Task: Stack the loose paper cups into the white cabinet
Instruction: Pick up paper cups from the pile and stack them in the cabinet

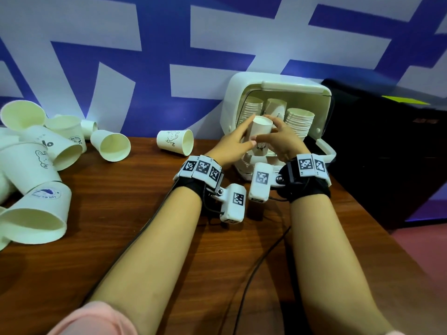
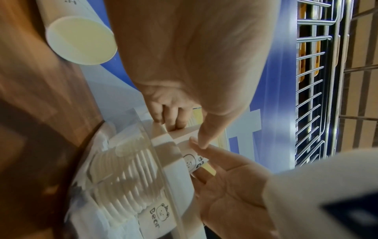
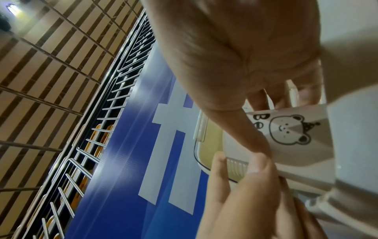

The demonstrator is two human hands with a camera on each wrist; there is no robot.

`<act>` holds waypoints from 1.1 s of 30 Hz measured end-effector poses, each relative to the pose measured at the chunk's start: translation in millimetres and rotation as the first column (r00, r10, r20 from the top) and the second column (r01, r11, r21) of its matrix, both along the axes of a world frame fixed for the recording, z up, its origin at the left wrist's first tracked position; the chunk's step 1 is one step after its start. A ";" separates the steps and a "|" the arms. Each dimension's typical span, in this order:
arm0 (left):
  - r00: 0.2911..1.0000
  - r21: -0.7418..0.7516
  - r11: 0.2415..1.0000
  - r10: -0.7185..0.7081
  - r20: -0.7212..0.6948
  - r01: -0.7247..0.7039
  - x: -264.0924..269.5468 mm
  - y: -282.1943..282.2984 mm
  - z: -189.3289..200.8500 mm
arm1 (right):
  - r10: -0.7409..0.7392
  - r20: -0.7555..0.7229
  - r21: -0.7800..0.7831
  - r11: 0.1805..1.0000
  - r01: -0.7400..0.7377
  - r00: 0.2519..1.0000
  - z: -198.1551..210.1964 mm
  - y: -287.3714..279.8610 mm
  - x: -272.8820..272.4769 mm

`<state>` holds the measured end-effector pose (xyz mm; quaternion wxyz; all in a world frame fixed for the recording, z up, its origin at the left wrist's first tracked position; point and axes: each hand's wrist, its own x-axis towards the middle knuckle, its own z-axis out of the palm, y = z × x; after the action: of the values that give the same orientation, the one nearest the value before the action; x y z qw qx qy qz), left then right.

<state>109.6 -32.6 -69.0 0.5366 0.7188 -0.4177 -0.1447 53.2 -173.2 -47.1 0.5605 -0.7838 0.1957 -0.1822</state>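
Observation:
A white paper cup [image 1: 262,126] with a bear print [image 3: 286,129] is held base-up at the mouth of the white cabinet [image 1: 232,97]. My left hand [image 1: 250,130] grips its left side between thumb and fingers. My right hand [image 1: 266,128] grips its right side, and the two thumbs nearly meet at the front. Under the cup sits a ribbed stack of cups [image 2: 126,177], partly hidden by my hands. Three stacks of cups [image 1: 298,119] stand deeper inside the cabinet. Loose cups [image 1: 36,160] lie in a heap at the table's left.
Single cups lie on their sides on the wooden table [image 1: 135,201] at mid-back [image 1: 175,142] and further left [image 1: 111,145]. The cabinet door [image 1: 325,151] hangs folded down on the right. A black object [image 1: 387,141] stands right of the cabinet. Cables cross the table near my forearms.

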 end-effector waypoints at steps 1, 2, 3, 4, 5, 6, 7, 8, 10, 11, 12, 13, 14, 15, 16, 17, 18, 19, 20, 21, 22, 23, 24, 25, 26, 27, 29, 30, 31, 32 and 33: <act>1.000 -0.008 1.000 -0.014 -0.013 0.014 0.5 -0.3 -0.8 | -0.003 0.001 0.005 1.000 0.003 1.000 0.3 0.7 0.4; 1.000 -0.012 1.000 -0.025 -0.019 0.025 0.9 -0.7 -1.3 | -0.004 0.004 0.016 1.000 0.004 1.000 0.6 2.0 0.9; 0.999 -0.014 0.999 -0.032 -0.021 0.031 1.1 -1.4 -1.8 | -0.006 0.008 0.029 1.000 0.006 1.000 0.6 3.5 1.1; 0.999 -0.019 0.999 -0.038 -0.022 0.038 1.9 -2.2 -2.0 | -0.009 0.013 0.039 0.999 0.008 1.000 0.6 5.1 1.4; 0.999 -0.024 0.999 -0.044 -0.024 0.044 2.6 -2.8 -2.3 | -0.012 0.013 0.046 0.999 0.011 1.000 0.2 6.0 2.2; 0.998 -0.030 0.998 -0.050 -0.024 0.049 3.6 -3.4 -2.9 | -0.014 0.009 0.051 0.999 0.013 1.000 -0.1 6.7 3.1; 0.999 -0.031 0.998 -0.050 -0.020 0.049 4.5 -3.6 -3.5 | -0.011 0.007 0.055 0.998 0.011 1.000 0.3 7.3 3.4; 0.999 -0.029 0.998 -0.049 -0.016 0.048 5.6 -3.7 -4.1 | -0.009 0.005 0.060 0.998 0.009 1.000 0.6 8.0 4.0; 0.999 -0.025 0.999 -0.040 -0.016 0.040 7.6 -3.5 -5.1 | -0.011 0.005 0.074 0.997 0.011 1.000 2.4 10.2 3.3; 0.999 -0.023 0.999 -0.033 -0.018 0.032 8.1 -3.3 -5.2 | -0.015 0.008 0.076 0.997 0.014 1.000 3.6 11.2 2.6; 1.000 -0.023 0.999 -0.025 -0.016 0.024 8.9 -3.2 -5.3 | -0.019 0.014 0.072 0.997 0.018 1.000 5.0 12.3 2.1; 1.000 -0.023 1.000 -0.019 -0.016 0.019 9.2 -2.7 -5.1 | -0.029 0.018 0.067 0.997 0.028 0.999 6.1 12.6 1.8; 1.000 -0.027 0.999 -0.018 -0.012 0.017 10.4 -2.0 -4.9 | -0.042 0.025 0.065 0.997 0.040 0.999 7.2 12.7 2.0; 1.000 -0.027 1.000 -0.015 -0.012 0.014 11.2 -0.4 -4.2 | -0.055 0.035 0.067 0.996 0.053 0.998 9.0 12.3 1.9; 1.000 -0.028 1.000 -0.007 -0.013 0.007 12.9 1.4 -4.0 | -0.067 0.044 0.070 0.995 0.064 0.997 11.1 12.1 1.6; 1.000 -0.025 1.000 0.007 -0.018 -0.008 15.0 3.6 -3.3 | -0.077 0.051 0.065 0.995 0.074 0.996 14.3 12.3 0.3; 0.999 -0.028 0.999 0.023 -0.025 -0.024 17.5 5.9 -2.3 | -0.089 0.057 0.051 0.995 0.086 0.994 17.5 12.0 -0.8; 0.999 -0.032 0.999 0.042 -0.034 -0.044 19.7 9.2 0.0 | -0.102 0.072 0.030 0.995 0.100 0.992 20.7 11.0 -1.3; 0.998 -0.048 0.997 0.057 -0.038 -0.059 22.9 12.7 2.3 | -0.116 0.092 0.009 0.993 0.116 0.989 23.8 9.2 -1.7; 0.997 -0.064 0.995 0.075 -0.035 -0.077 25.1 17.7 6.0 | -0.131 0.114 -0.010 0.991 0.133 0.985 27.3 8.4 -2.4; 0.995 -0.082 0.992 0.093 -0.019 -0.095 26.8 23.4 10.3 | -0.151 0.137 -0.025 0.987 0.156 0.979 30.3 8.8 -2.6; 0.993 -0.107 0.987 0.117 -0.004 -0.117 28.0 29.2 14.3 | -0.171 0.163 -0.033 0.983 0.178 0.972 33.3 9.8 -3.0; 0.990 -0.150 0.979 0.140 0.000 -0.138 29.3 34.8 17.7 | -0.186 0.193 -0.030 0.980 0.195 0.964 35.7 11.0 -2.8; 0.986 -0.205 0.964 0.167 -0.018 -0.168 29.5 40.3 20.4 | -0.193 0.227 -0.020 0.979 0.202 0.955 38.1 12.2 -3.1; 0.978 -0.278 0.938 0.200 -0.055 -0.207 29.6 45.5 22.4 | -0.192 0.263 -0.003 0.980 0.199 0.946 40.0 13.8 -2.9; 0.964 -0.351 0.898 0.249 -0.095 -0.267 30.6 50.4 23.3 | -0.186 0.300 0.019 0.982 0.189 0.936 42.5 15.7 -3.5; 0.901 -0.454 0.780 0.404 -0.159 -0.431 35.4 59.2 22.7 | -0.175 0.373 0.066 0.985 0.162 0.911 46.1 20.7 -4.1; 0.850 -0.485 0.705 0.489 -0.196 -0.517 39.6 63.3 21.6 | -0.170 0.407 0.087 0.985 0.147 0.898 47.4 23.6 -3.9; 0.785 -0.497 0.621 0.567 -0.249 -0.606 44.5 67.3 20.5 | -0.165 0.435 0.104 0.986 0.133 0.885 48.5 27.4 -3.6; 0.712 -0.491 0.534 0.626 -0.318 -0.688 51.8 71.2 17.9 | -0.163 0.452 0.115 0.986 0.124 0.877 48.9 31.6 -3.1; 0.638 -0.464 0.457 0.662 -0.392 -0.759 59.0 76.2 15.9 | -0.158 0.457 0.117 0.986 0.117 0.875 49.1 36.3 -1.9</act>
<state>168.6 43.6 -53.1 0.7726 0.6074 -0.0579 0.1754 51.2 -136.9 2.0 0.6099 -0.6766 0.1186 -0.3952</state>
